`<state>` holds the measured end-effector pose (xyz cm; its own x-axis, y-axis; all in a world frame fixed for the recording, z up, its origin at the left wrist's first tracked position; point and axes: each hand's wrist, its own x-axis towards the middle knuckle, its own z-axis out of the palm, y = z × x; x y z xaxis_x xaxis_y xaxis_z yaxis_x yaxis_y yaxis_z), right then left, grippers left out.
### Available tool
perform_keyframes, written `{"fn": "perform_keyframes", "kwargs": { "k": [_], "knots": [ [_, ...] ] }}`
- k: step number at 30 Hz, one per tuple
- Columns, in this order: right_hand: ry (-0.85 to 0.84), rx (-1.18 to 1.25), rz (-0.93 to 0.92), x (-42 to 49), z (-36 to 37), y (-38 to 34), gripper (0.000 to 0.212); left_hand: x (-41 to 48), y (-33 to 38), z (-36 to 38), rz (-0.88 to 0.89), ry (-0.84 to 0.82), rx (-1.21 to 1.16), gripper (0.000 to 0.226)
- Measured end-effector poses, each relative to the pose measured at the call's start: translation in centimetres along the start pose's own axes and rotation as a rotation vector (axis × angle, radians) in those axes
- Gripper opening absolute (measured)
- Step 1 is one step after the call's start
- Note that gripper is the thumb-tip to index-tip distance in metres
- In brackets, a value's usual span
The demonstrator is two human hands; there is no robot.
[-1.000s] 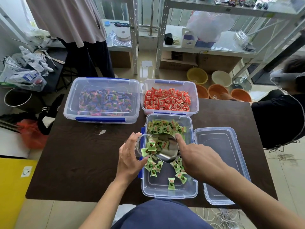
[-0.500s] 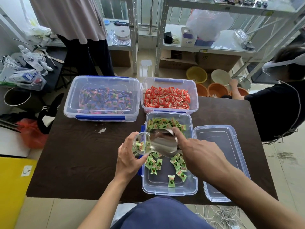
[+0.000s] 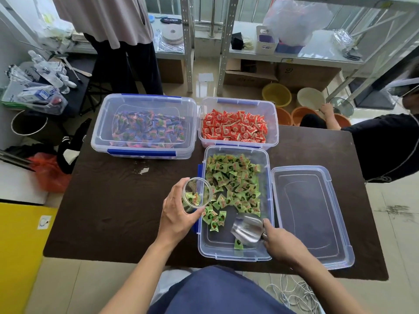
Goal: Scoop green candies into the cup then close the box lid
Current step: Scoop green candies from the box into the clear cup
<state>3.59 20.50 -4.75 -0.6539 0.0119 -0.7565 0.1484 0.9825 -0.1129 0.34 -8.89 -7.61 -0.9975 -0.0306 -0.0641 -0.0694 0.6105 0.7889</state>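
A clear plastic box (image 3: pixel 268 200) stands open on the dark table, with green candies (image 3: pixel 235 184) piled in its far half. My left hand (image 3: pixel 176 216) grips a clear cup (image 3: pixel 196 195) at the box's left wall; a few green candies lie in the cup. My right hand (image 3: pixel 281 242) holds a metal scoop (image 3: pixel 247 228) by its handle, low inside the near end of the box, and the scoop looks empty. The box lid (image 3: pixel 310 214) lies flat on the table just right of the box.
Behind stand a lidded box of purple candies (image 3: pixel 145 128) and an open box of red candies (image 3: pixel 235 128). One person stands at the far left; a person in black (image 3: pixel 385 146) sits at the table's right. Shelves and buckets are beyond the table (image 3: pixel 108 207).
The scoop has left the cup's mouth and dropped toward me into the near end of the box. The cup has shifted left to the box wall and now holds candies.
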Motion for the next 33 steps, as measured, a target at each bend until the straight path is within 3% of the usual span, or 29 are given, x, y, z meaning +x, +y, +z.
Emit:
{"fn": "perform_keyframes", "kwargs": {
  "k": [5, 12, 16, 18, 24, 33],
  "knots": [
    [0.039, -0.118, -0.004, 1.8, 1.3, -1.2, 0.049, -0.4, -0.3, 0.1, -0.010, -0.006, 0.002, 0.089],
    [-0.127, 0.158, -0.120, 5.2, 2.0, -3.6, 0.051, -0.9, 0.0, 0.4, -0.046, 0.018, 0.011, 0.087],
    [-0.311, 0.661, -0.007, 6.1, 2.8, -2.5, 0.032, -0.7, -0.6, 0.5, -0.102, 0.039, 0.017, 0.087],
    [-0.308, 0.852, 0.048, 6.5, 3.6, -2.3, 0.024, -0.5, -0.9, 0.5, -0.129, 0.040, -0.008, 0.087],
    [-0.093, 0.651, 0.015, 9.0, 6.1, -6.0, 0.009, -0.4, -1.3, 0.6, -0.161, 0.037, -0.028, 0.087],
    [-0.071, 0.791, 0.038, 9.9, 7.3, -6.6, 0.010, -0.5, -1.4, 0.1, -0.127, -0.024, -0.032, 0.086]
  ]
}}
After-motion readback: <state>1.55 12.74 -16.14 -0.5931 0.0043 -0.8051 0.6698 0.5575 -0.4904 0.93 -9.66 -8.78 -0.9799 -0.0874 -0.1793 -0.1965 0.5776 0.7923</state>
